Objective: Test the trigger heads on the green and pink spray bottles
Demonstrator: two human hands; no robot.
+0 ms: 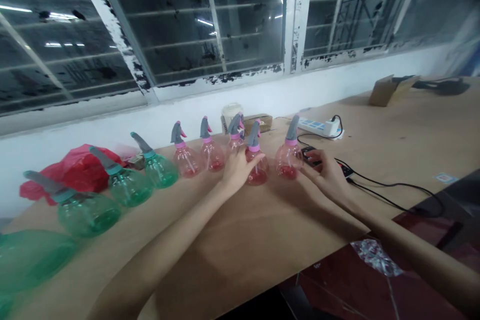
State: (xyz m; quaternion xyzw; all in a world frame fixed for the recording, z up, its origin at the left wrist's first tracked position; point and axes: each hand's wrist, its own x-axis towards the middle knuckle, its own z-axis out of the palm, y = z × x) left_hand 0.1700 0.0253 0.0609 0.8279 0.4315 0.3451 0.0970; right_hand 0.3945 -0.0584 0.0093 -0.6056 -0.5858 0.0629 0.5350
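My left hand (237, 171) is closed on a pink spray bottle (258, 172) with a grey trigger head. Its thumb lies across the bottle's front, and the other fingers are mostly hidden. Close by on the right stands another pink spray bottle (287, 162). My right hand (327, 172) grips that one from its right side, fingers against the clear body. Both bottles are upright on the table and apart from each other. Behind and left of my left hand are more pink spray bottles (186, 161), one partly covered by the hand.
Several green spray bottles (130, 187) line the table's left side, before a red plastic bag (84, 167). A white power strip (318, 127), black cables (392, 185) and an open cardboard box (386, 92) lie to the right. A white bucket (230, 110) stands by the wall.
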